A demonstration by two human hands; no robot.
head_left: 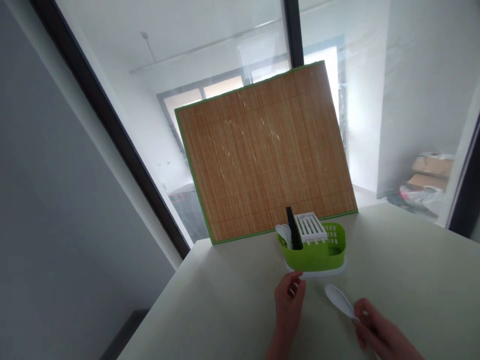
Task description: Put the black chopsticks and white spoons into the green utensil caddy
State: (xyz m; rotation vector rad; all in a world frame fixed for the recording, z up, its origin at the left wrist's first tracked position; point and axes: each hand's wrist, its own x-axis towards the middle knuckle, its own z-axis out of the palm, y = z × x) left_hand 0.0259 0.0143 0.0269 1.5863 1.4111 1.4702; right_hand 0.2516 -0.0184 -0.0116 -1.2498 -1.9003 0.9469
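Glossy white spoon (pixel 339 301): near right on pale desk (pixel 232 300), handle pinched by right hand (pixel 382 332). Left hand (pixel 289 302): loosely curled, empty, beside green perforated plastic caddy (pixel 315 259). Step, as judged: spoon handling; moving it calls for steady grip.

Holder (pixel 314 259): bright green, pierced with a grid, white base and white slotted rack (pixel 311 227). Utensils (pixel 294 230): black. Spoons (pixel 284 233): white. Mat (pixel 266 155): tan-brown, fine streaks, green edging. Tabletop (pixel 232 295): plain pale greenish white. Window frame (pixel 293 32): dark. Loose spoon (pixel 339 300): white.
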